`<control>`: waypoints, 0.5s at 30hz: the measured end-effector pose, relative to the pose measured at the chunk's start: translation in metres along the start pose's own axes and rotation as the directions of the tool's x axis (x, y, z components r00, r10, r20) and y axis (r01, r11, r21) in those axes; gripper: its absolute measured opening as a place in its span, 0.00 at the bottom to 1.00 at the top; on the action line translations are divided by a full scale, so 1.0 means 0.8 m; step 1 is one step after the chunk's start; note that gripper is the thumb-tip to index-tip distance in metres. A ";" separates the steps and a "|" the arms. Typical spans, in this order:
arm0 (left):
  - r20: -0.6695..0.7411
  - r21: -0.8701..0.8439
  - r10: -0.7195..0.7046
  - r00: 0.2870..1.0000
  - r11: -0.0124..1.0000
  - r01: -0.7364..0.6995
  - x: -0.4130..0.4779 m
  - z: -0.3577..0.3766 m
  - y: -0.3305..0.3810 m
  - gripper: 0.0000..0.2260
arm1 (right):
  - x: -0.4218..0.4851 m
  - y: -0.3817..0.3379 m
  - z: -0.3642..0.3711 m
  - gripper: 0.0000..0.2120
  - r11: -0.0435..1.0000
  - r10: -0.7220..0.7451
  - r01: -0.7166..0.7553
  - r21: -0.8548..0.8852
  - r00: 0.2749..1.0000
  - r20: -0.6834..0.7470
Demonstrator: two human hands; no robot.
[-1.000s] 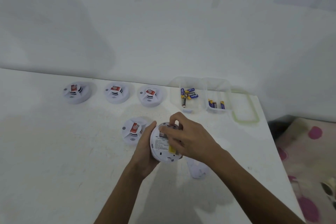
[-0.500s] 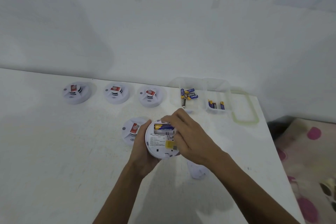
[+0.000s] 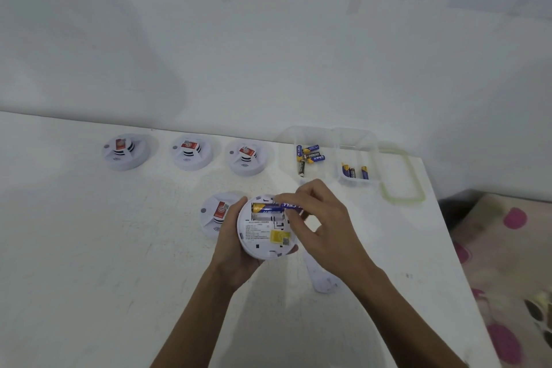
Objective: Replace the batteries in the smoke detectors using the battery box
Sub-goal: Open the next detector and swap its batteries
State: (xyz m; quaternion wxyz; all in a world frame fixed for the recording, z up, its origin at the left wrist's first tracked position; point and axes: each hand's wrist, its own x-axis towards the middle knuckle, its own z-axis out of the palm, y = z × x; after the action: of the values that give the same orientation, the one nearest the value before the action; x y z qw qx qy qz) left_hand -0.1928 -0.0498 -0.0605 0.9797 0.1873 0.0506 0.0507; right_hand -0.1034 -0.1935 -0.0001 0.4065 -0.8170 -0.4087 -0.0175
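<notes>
While the right hand's thumb and forefinger pinch a blue battery at the right edge of the open bay, a second battery lies in that bay, gold end to the left. Left hand curls round the detector, back side up, above the table. Second detector sits on the table just left, partly hidden by the left hand. Loose cover lies under the right wrist. Back row: three detectors, face up. Clear box to their right, batteries in both compartments. Lid lies beside the box.
</notes>
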 end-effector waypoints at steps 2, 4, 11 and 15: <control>-0.110 0.151 0.094 0.989 0.986 -0.077 0.002 0.017 -0.004 0.24 | -0.002 -0.001 0.002 0.14 0.998 -0.003 0.005 -0.063 1.000 0.022; -0.185 0.204 0.004 0.983 0.978 0.034 0.009 0.023 -0.004 0.20 | -0.003 -0.001 0.002 0.13 0.998 0.045 -0.044 -0.042 0.998 0.041; -0.155 0.334 0.029 0.988 0.942 0.024 0.011 0.015 -0.008 0.23 | -0.012 0.003 0.012 0.08 0.989 0.128 -0.129 0.068 0.992 0.014; -0.099 0.353 0.005 0.995 0.935 0.031 0.010 0.015 -0.006 0.21 | -0.016 0.002 0.023 0.16 0.994 0.099 -0.094 0.059 0.991 -0.090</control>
State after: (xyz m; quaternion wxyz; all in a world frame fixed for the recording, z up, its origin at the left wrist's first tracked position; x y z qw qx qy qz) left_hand -0.1832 -0.0579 -0.0516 0.9265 0.3576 0.1084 0.0436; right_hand -0.1165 -0.1899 -0.0183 0.4476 -0.8226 -0.3498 -0.0246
